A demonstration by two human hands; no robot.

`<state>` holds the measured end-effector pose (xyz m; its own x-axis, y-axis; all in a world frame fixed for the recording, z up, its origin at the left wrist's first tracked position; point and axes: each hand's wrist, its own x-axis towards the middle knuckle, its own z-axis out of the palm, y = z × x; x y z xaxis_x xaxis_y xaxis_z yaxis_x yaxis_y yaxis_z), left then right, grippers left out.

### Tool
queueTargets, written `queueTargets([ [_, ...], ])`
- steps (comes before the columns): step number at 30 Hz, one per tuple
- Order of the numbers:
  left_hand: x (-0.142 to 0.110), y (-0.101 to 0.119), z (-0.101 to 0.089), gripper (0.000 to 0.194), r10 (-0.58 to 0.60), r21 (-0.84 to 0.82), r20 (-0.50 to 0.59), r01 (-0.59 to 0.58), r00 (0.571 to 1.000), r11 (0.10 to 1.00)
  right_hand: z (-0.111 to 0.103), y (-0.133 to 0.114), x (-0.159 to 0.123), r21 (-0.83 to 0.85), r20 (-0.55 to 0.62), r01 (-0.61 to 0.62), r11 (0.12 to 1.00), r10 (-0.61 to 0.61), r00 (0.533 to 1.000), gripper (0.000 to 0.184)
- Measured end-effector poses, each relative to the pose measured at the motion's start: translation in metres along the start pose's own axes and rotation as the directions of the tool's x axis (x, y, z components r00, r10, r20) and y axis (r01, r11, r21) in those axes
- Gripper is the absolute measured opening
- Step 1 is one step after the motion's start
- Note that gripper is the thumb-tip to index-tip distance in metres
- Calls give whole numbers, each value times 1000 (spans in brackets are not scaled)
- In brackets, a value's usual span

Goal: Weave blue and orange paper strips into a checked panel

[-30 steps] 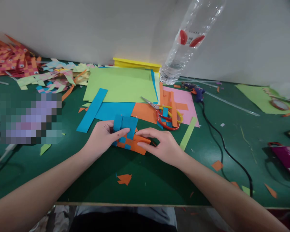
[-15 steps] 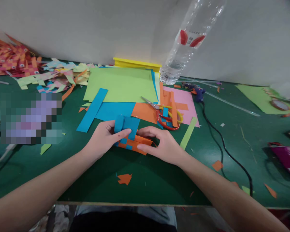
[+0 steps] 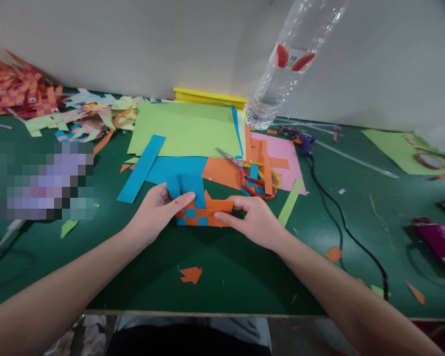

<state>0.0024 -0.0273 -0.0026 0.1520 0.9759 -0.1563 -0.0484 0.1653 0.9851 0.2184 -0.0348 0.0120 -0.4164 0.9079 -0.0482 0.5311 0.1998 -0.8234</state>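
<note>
Between my hands is a woven paper piece [image 3: 202, 213] of blue and orange strips, with a checkered lower part. My left hand [image 3: 159, 210] pinches its blue upright strips, thumb in front and fingers hidden behind. My right hand [image 3: 250, 217] grips the orange strips at the right end, with the thumb on the front. Just beyond the piece lie a blue sheet [image 3: 174, 169] and an orange sheet [image 3: 220, 173]. Scissors [image 3: 244, 173] with red and yellow handles rest beyond my right hand among orange strips.
Green paper sheets [image 3: 185, 128] are stacked at the back. A plastic bottle [image 3: 282, 74] leans on the wall. A glue gun [image 3: 302, 141] trails a black cord [image 3: 333, 205] on the right. A blurred-out phone-like object [image 3: 48, 183] lies left, below a heap of woven paper [image 3: 92, 111].
The woven piece has turned a little, so its lower edge now lies nearly level. My left hand has shifted slightly left, and my right thumb sits higher on the orange strips.
</note>
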Motion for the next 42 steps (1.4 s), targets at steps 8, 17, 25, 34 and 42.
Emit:
queueTargets([
  [8,0,1,-3,23,64,168,13,-65,998,984,-3,-3,0,-23,13,18,1000,-18,1000,17],
  [17,-4,17,2,22,130,417,51,-139,990,898,2,-2,-4,22,-179,268,963,-260,949,25],
  [25,-9,18,5,15,159,382,88,-181,983,906,4,1,-2,-276,-180,471,838,-526,831,13],
  [34,-9,13,3,15,134,356,108,-164,985,920,1,1,-1,-286,-142,477,831,-529,837,17],
  [42,-9,15,3,18,124,364,89,-148,988,920,2,-1,-5,-251,-141,384,888,-426,894,17],
])
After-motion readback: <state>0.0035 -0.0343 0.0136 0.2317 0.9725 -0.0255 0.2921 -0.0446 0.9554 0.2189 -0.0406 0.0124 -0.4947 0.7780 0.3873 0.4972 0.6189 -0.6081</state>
